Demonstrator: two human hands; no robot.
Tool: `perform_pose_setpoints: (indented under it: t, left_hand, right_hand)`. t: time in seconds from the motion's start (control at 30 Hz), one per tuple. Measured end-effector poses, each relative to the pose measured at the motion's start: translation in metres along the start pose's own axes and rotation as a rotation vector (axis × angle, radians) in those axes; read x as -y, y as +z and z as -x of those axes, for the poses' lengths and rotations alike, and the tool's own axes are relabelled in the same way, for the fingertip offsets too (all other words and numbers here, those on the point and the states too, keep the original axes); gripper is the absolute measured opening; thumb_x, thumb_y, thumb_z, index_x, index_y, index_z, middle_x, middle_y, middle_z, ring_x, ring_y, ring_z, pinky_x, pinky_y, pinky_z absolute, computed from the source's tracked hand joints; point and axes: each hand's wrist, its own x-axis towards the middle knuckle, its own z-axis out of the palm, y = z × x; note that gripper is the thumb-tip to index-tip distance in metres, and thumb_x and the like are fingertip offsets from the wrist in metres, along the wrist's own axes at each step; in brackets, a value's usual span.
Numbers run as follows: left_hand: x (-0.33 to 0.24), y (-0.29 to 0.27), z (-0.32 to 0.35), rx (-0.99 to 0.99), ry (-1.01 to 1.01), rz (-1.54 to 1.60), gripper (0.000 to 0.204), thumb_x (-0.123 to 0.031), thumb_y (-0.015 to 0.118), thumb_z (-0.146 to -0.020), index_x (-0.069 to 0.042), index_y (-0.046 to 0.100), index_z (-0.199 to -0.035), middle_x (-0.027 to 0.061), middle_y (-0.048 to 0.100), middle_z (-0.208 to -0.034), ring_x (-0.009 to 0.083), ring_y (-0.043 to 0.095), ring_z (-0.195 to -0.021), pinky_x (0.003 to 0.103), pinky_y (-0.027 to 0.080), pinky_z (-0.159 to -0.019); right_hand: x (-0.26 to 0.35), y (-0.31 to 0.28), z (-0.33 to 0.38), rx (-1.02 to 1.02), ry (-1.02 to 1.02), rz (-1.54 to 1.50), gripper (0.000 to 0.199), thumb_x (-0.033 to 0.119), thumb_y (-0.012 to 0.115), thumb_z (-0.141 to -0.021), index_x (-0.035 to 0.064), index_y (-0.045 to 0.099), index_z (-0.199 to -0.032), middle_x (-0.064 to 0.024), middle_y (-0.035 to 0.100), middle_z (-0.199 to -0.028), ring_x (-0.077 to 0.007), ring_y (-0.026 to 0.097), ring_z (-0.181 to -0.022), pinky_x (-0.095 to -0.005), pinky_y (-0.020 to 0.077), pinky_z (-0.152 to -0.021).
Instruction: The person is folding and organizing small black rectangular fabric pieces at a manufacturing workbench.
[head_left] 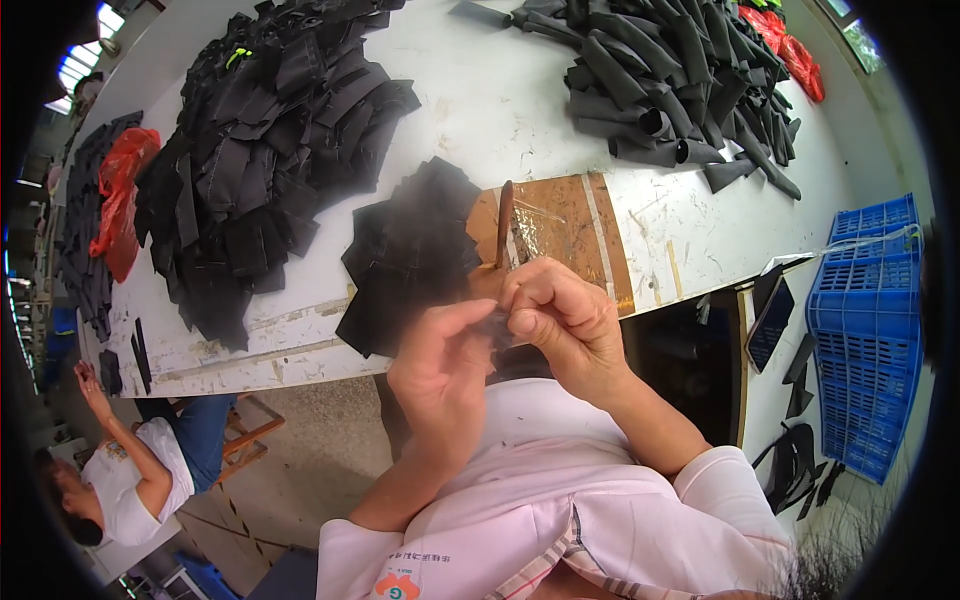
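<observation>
Currently pinched: a small dark piece [499,322], between the two hands at the table's near edge; its shape is blurred.
Right hand [572,328]: thumb pressed toward a curled forefinger, almost no gap left, piece caught at the tips.
Left hand [436,378]: forefinger stretched to the same piece; whether it is gripped or only touched cannot be told.
Brown board [570,235]: laid flat just beyond the hands, streaked and shiny in part.
Wooden handle [505,225]: seen over the board, its lower end partly hidden by the right hand.
Near stack [415,235]: black flat pieces, fanned out left of the board.
Large heap [265,150]: similar black pieces, piled farther left.
Black rolled pieces [655,85]: heaped at the far right of the white table [480,110].
Red bags: one [125,200] left of the large heap, another [797,60] beside the rolled pieces.
Blue crate [868,340]: stood at the right, well apart from the hands.
Co-worker [150,465]: seated at the left, in a pale top and blue trousers.
</observation>
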Motion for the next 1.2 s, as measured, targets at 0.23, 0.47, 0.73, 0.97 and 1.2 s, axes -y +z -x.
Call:
perform_pose_setpoints:
  t: [0.23,0.47,0.73,0.97,1.2]
  left_hand:
    - [-0.008,0.001,-0.01,-0.016,0.091,0.129,0.01,-0.001,0.056,-0.081,0.002,0.055,-0.091,0.0071,0.058,-0.084,0.0038,0.045,-0.053,0.014,0.035,-0.042]
    - [-0.04,-0.002,-0.025,0.39,-0.486,1.045,0.02,0.003,0.056,-0.077,0.003,0.042,-0.092,0.0107,0.056,-0.074,0.0028,0.038,-0.04,0.016,0.027,-0.033]
    - [-0.082,-0.001,-0.065,0.576,-0.521,1.376,0.043,-0.018,0.046,-0.087,0.005,0.037,-0.122,0.005,0.055,-0.078,0.0023,0.036,-0.048,0.017,0.026,-0.038]
    - [-0.003,-0.004,-0.083,0.512,-0.638,1.346,0.03,-0.006,0.042,-0.086,-0.002,0.046,-0.115,0.009,0.058,-0.085,-0.0008,0.027,-0.038,0.015,0.02,-0.034]
    - [-0.049,0.012,-0.063,0.296,-0.317,0.803,0.04,-0.002,0.054,-0.08,0.005,0.04,-0.116,0.0083,0.059,-0.08,0.0011,0.029,-0.034,0.015,0.018,-0.033]
  right_hand:
    - [0.026,0.002,-0.009,-0.015,-0.015,0.333,0.01,0.004,0.056,-0.081,-0.001,0.048,-0.077,-0.0057,0.05,-0.081,-0.0093,0.052,-0.067,-0.0204,0.0467,-0.056]
    - [0.037,-0.008,-0.011,-0.007,0.343,-0.371,0.016,0.013,0.055,-0.085,0.0013,0.049,-0.076,-0.0029,0.05,-0.074,-0.0057,0.046,-0.067,-0.0191,0.0407,-0.058]
    - [0.088,-0.015,-0.067,0.065,0.2,-0.054,0.025,0.026,0.056,-0.084,0.0042,0.051,-0.072,0.0041,0.043,-0.063,-0.0039,0.038,-0.057,-0.0173,0.0299,-0.049]
    - [0.006,-0.034,-0.066,0.138,0.477,-0.575,0.02,0.02,0.055,-0.085,0.0058,0.052,-0.071,0.0028,0.045,-0.062,-0.0027,0.038,-0.055,-0.0152,0.0309,-0.046]
    - [0.021,-0.037,-0.083,0.23,0.407,-0.311,0.025,0.027,0.058,-0.083,0.0059,0.053,-0.071,0.0029,0.048,-0.062,-0.0042,0.041,-0.056,-0.018,0.03,-0.048]
